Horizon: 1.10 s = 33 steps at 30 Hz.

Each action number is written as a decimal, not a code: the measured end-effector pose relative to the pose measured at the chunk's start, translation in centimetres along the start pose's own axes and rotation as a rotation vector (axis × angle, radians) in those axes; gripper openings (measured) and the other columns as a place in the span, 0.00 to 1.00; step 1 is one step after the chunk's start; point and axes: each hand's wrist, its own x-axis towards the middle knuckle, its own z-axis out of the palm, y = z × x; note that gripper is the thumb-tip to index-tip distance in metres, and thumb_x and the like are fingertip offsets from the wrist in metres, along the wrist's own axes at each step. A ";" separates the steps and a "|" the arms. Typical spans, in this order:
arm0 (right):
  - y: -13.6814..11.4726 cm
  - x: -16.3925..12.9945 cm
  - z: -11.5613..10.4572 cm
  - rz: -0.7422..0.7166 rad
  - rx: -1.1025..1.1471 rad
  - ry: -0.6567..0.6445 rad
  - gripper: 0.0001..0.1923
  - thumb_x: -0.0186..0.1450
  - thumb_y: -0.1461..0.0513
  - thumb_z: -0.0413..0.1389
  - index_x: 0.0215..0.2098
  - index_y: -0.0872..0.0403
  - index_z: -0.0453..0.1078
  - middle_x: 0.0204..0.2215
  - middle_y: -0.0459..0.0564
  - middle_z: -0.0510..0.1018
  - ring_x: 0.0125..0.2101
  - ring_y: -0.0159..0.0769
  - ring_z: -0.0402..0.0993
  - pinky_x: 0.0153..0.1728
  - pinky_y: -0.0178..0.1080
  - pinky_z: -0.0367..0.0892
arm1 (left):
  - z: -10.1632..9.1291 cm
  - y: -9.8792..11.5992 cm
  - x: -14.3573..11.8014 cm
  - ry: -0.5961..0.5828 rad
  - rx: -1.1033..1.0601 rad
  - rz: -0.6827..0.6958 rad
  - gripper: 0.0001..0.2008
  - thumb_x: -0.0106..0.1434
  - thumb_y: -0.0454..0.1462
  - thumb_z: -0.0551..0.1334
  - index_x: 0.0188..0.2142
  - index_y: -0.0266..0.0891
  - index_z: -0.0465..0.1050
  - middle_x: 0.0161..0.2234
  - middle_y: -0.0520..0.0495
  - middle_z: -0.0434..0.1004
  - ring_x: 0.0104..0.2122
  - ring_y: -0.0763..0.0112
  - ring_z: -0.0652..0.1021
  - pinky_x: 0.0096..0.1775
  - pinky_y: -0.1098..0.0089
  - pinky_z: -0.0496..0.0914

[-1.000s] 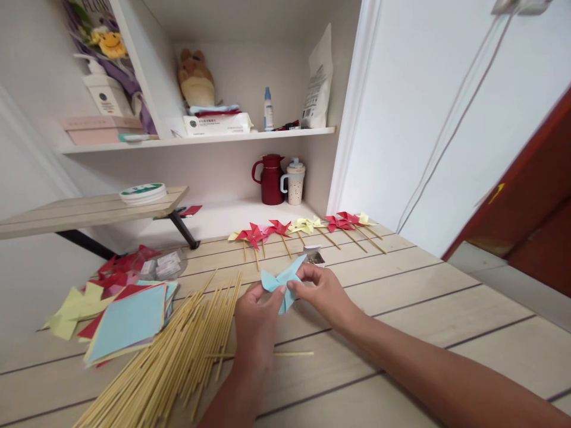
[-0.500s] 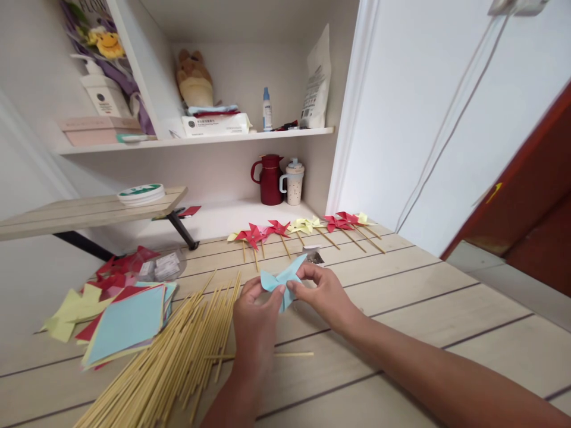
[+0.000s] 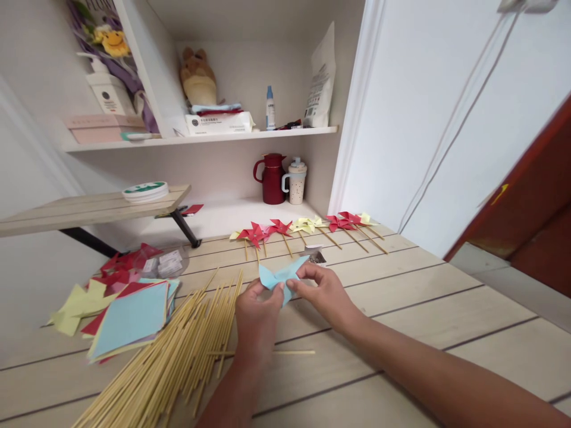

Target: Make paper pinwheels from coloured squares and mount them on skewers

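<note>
Sticks (image 3: 178, 356) left of hands, paper stack (image 3: 129, 321) further left, pinwheels (image 3: 303, 229) behind

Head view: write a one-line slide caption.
Both hands, left and right, pinch a blue paper pinwheel above the sticks.

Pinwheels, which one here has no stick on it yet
The light blue pinwheel, pinched between the left hand and right hand. The red and yellow pinwheels lying in a row behind each have a stick.

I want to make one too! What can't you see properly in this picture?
Head view only:
- Centre of the blue paper pinwheel: covered by the left hand and right hand.
- Small metal pieces: too small, partly behind the paper.
- Print on the white bag: too small.
- Bamboo sticks: cut off by the bottom edge.
</note>
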 end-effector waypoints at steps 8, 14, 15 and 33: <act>1.1 0.9 -0.8 0.062 0.143 -0.091 0.12 0.60 0.54 0.60 0.36 0.54 0.74 0.33 0.49 0.79 0.36 0.38 0.73 0.42 0.41 0.66 | -0.4 -0.9 0.9 0.035 -0.113 -0.027 0.15 0.48 0.42 0.69 0.34 0.35 0.83 0.31 0.44 0.83 0.33 0.59 0.80 0.35 0.66 0.70; 2.9 2.0 -3.2 0.172 -0.061 -0.174 0.15 0.59 0.56 0.60 0.42 0.54 0.72 0.31 0.47 0.79 0.33 0.35 0.74 0.36 0.38 0.67 | -0.8 0.0 1.1 0.127 -0.206 -0.107 0.13 0.48 0.39 0.69 0.32 0.33 0.82 0.27 0.46 0.82 0.27 0.67 0.78 0.32 0.69 0.68; 3.1 2.1 -3.4 0.200 -0.097 -0.226 0.12 0.57 0.57 0.61 0.38 0.55 0.73 0.29 0.47 0.79 0.31 0.34 0.73 0.33 0.37 0.66 | -0.8 0.2 1.1 0.135 -0.227 -0.113 0.12 0.47 0.39 0.69 0.32 0.33 0.82 0.28 0.46 0.82 0.27 0.67 0.78 0.32 0.70 0.68; 4.6 0.9 -1.9 0.095 -0.380 -0.379 0.04 0.51 0.67 0.62 0.25 0.52 0.76 0.25 0.43 0.77 0.26 0.31 0.70 0.28 0.33 0.62 | -1.1 0.4 0.8 0.189 -0.216 -0.099 0.12 0.50 0.40 0.69 0.30 0.33 0.82 0.27 0.47 0.81 0.27 0.69 0.76 0.30 0.71 0.67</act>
